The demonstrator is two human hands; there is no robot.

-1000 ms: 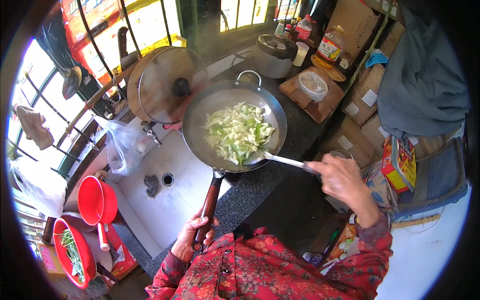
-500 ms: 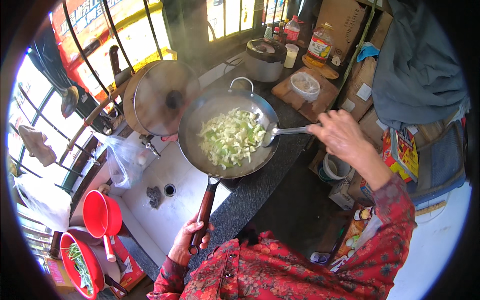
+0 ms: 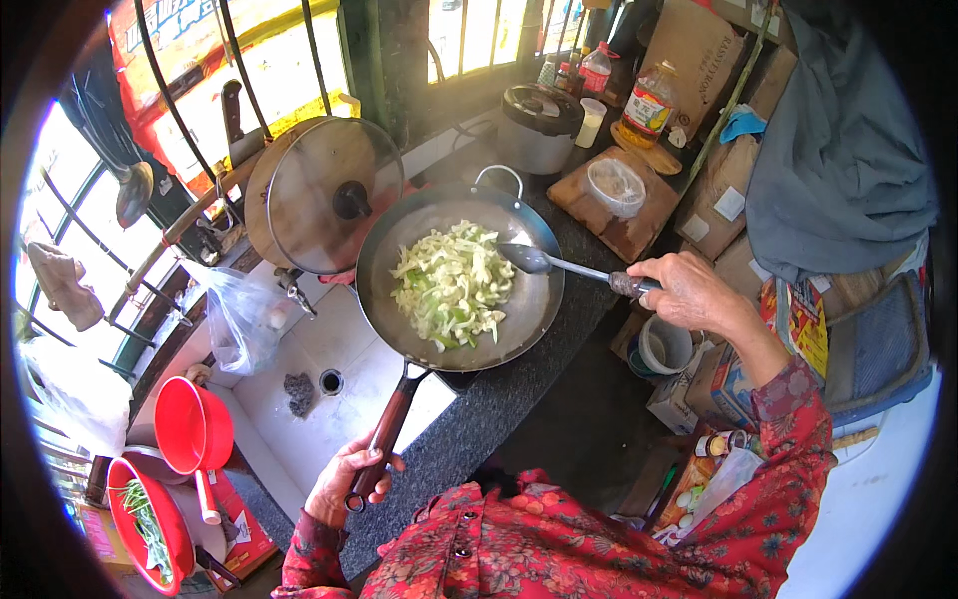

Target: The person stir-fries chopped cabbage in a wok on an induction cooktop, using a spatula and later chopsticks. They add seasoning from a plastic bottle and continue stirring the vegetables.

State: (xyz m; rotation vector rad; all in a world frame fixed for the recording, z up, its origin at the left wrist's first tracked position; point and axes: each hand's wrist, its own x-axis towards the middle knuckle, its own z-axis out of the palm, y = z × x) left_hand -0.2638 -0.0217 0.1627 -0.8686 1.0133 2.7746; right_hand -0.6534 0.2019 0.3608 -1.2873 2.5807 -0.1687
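Observation:
A wok (image 3: 519, 329) with a wooden handle holds a heap of chopped pale-green and whitish vegetables (image 3: 454, 285). My left hand (image 3: 349, 479) is closed round the end of that handle. In my right hand (image 3: 689, 290) is the grip of a metal spatula (image 3: 574, 268), its fingers wrapped round it. The spatula's blade lies in the wok at the right edge of the heap. Light steam hangs above the wok's far side.
Left of the wok leans a glass lid (image 3: 329, 195), over a white sink (image 3: 369, 399). A rice cooker (image 3: 539, 130) and a cutting board with a plastic-covered bowl (image 3: 616, 188) stand behind right. A red ladle (image 3: 195, 424) and a red basin of greens (image 3: 150, 529) sit lower left.
The spatula blade has turned over and shifted slightly up and left against the vegetables. My right hand has moved a little right and down; the heap is drawn closer together.

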